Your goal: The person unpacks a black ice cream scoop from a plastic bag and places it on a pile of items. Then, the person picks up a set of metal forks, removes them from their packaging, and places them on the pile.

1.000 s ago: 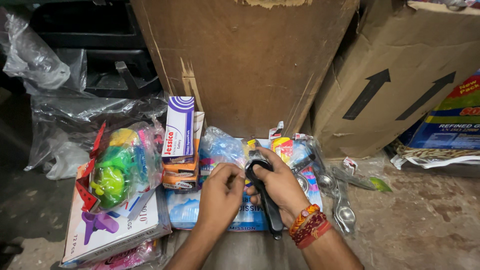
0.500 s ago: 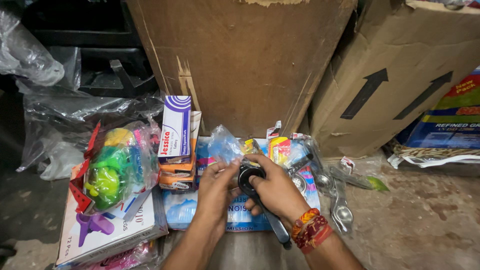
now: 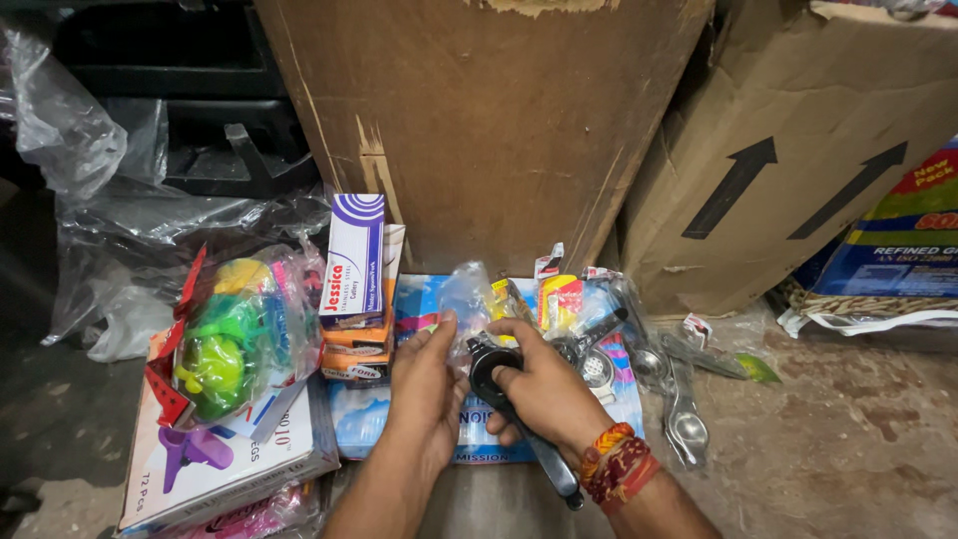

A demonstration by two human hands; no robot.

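Two bare hands meet low in the centre of the head view, over a flat blue packet [image 3: 419, 414] lying on the floor. Right hand [image 3: 544, 384], wearing orange and red thread bands [image 3: 614, 464] at the wrist, is closed around a black handled squeezer [image 3: 519, 414]; its round head lies up near the fingers, and its long handle runs down and to the right, ending beside the wrist. The long axis is thus diagonal, head pointing up-left, away from the person. Left hand [image 3: 429, 384] pinches a clear plastic wrapper [image 3: 467, 294] at the tool's head, fingers curled. Just right of the hands lie metal squeezers in clear bags [image 3: 669, 394]. To the left stand stacked small cartons [image 3: 354, 269], a bag of green and yellow plastic toys [image 3: 225, 339], and a white box [image 3: 230, 454]. Behind rise a tall brown carton [image 3: 499, 130] and an arrow-marked carton [image 3: 798, 160].
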